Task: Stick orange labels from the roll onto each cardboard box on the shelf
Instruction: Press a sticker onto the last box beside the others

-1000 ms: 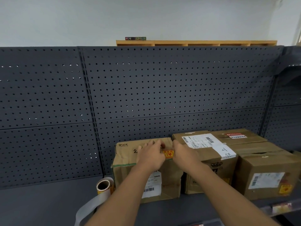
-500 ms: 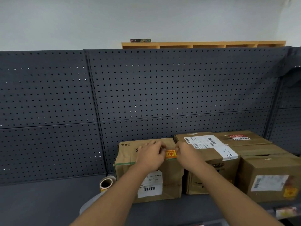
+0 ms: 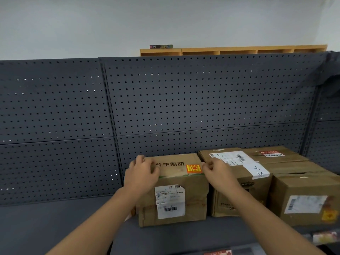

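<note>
- Both hands have slid apart since a moment ago, so the small square orange label [image 3: 193, 168] now shows whole on top of the left box.
- Behind everything stands the big dark grey wall of metal with little holes [image 3: 184, 100].
- Below it runs the dark grey shelf [image 3: 46, 223] that carries the boxes.
- At the far right sits a brown cardboard box [image 3: 305, 196] with an orange label [image 3: 329, 216] on its front, so that one looks done.
- Next to it, the middle brown box [image 3: 239, 183] has white paper labels; I cannot see an orange one on it for sure.
- On the left, the smaller brown cardboard box [image 3: 174, 199] has just got its label near the top front edge.
- My left hand [image 3: 141, 174] grips that box's top left corner with bent fingers.
- My right hand [image 3: 219, 173] is curled beside the label, touching the box edge; I cannot tell if it pinches anything.
- I cannot see the label roll now.
</note>
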`<control>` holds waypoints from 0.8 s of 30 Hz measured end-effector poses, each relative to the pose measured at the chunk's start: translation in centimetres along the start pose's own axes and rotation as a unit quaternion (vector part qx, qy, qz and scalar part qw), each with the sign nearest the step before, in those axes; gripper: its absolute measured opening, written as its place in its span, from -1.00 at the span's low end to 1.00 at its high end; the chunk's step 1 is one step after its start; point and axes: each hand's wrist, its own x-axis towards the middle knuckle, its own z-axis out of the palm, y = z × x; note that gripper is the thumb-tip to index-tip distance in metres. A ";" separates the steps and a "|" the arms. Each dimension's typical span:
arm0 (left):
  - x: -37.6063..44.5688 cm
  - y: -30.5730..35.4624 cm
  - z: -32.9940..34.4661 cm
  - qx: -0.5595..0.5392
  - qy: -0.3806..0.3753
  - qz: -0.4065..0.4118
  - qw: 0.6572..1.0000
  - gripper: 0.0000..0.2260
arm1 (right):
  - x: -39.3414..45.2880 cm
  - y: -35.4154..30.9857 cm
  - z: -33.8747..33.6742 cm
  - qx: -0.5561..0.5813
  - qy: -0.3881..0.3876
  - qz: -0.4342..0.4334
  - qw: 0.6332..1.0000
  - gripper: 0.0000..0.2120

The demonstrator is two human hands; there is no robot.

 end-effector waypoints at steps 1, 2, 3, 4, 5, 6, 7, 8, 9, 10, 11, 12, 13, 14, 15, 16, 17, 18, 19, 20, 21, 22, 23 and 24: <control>-0.1 -0.4 0.2 -0.007 -0.004 -0.024 1.000 -0.57 | 0.0 0.0 0.0 -0.005 -0.004 -0.001 1.000 -0.66; -0.2 -0.8 0.3 -0.025 -0.017 -0.049 0.998 -0.50 | -0.1 0.0 0.0 -0.010 -0.011 -0.004 1.000 -0.63; -0.2 -1.2 0.4 -0.051 -0.037 -0.075 0.995 -0.41 | -0.2 0.0 0.1 -0.016 -0.020 -0.007 1.000 -0.59; -0.3 -1.5 0.5 -0.076 -0.058 -0.099 0.990 -0.32 | -0.3 0.1 0.2 -0.021 -0.027 -0.008 0.999 -0.57; -0.5 -1.8 0.5 -0.095 -0.077 -0.117 0.986 -0.25 | -0.4 0.1 0.4 -0.022 -0.031 -0.003 0.999 -0.55; -0.7 -1.9 0.5 -0.107 -0.088 -0.125 0.982 -0.21 | -0.5 0.1 0.7 -0.019 -0.032 0.004 0.999 -0.53; -1.0 -2.0 0.5 -0.114 -0.092 -0.127 0.981 -0.19 | -0.6 0.2 0.9 -0.011 -0.033 0.013 0.999 -0.52; -1.2 -2.1 0.5 -0.116 -0.091 -0.125 0.981 -0.18 | -0.8 0.2 1.1 0.003 -0.033 0.021 0.999 -0.50; -1.4 -2.1 0.5 -0.118 -0.084 -0.122 0.982 -0.19 | -1.0 0.2 1.2 0.022 -0.035 0.027 0.999 -0.50; -1.6 -2.0 0.4 -0.122 -0.072 -0.120 0.983 -0.19 | -1.2 0.1 1.2 0.043 -0.038 0.031 0.998 -0.52; -1.8 -1.9 0.4 -0.130 -0.062 -0.119 0.982 -0.20 | -1.4 0.0 1.1 0.063 -0.045 0.032 0.997 -0.54; -2.0 -1.8 0.3 -0.142 -0.051 -0.124 0.981 -0.22 | -1.6 -0.3 0.9 0.077 -0.045 0.028 0.996 -0.56; -2.1 -2.0 0.3 -0.163 -0.039 -0.130 0.977 -0.23 | -1.7 -0.6 0.8 0.084 -0.040 0.017 0.996 -0.56; -2.3 -2.2 0.3 -0.189 -0.028 -0.138 0.972 -0.23 | -1.8 -1.1 0.6 0.085 -0.024 0.002 0.996 -0.55; -2.4 -2.6 0.3 -0.223 -0.022 -0.149 0.963 -0.22 | -1.8 -1.8 0.3 0.084 -0.003 -0.015 0.996 -0.54; -2.6 -3.2 0.4 -0.263 -0.017 -0.157 0.952 -0.19 | -1.8 -2.8 0.0 0.086 0.019 -0.036 0.995 -0.52; -2.9 -3.6 0.4 -0.307 -0.013 -0.165 0.937 -0.15 | -1.9 -3.9 -0.5 0.090 0.036 -0.056 0.994 -0.50; -3.2 -4.0 0.5 -0.351 -0.006 -0.177 0.920 -0.14 | -2.0 -5.1 -1.0 0.091 0.044 -0.079 0.992 -0.49; -3.6 -4.3 0.6 -0.402 0.007 -0.188 0.896 -0.18 | -2.1 -6.4 -1.5 0.086 0.037 -0.110 0.990 -0.50; -4.0 -4.3 0.7 -0.454 0.020 -0.198 0.869 -0.27 | -2.3 -7.7 -1.8 0.081 0.023 -0.144 0.986 -0.54; -4.5 -4.4 0.7 -0.497 0.027 -0.212 0.841 -0.37 | -2.2 -8.6 -1.8 0.073 0.006 -0.166 0.983 -0.66; -4.9 -4.4 0.7 -0.528 0.030 -0.221 0.819 -0.44 | -2.2 -9.2 -1.6 0.062 -0.011 -0.179 0.982 -0.77; -5.3 -4.6 1.0 -0.546 0.034 -0.233 0.804 -0.48 | -2.0 -9.5 -1.2 0.045 -0.024 -0.186 0.981 -0.72; -5.6 -4.9 1.5 -0.553 0.034 -0.246 0.796 -0.49 | -1.8 -9.7 -0.8 0.043 -0.037 -0.193 0.980 -0.65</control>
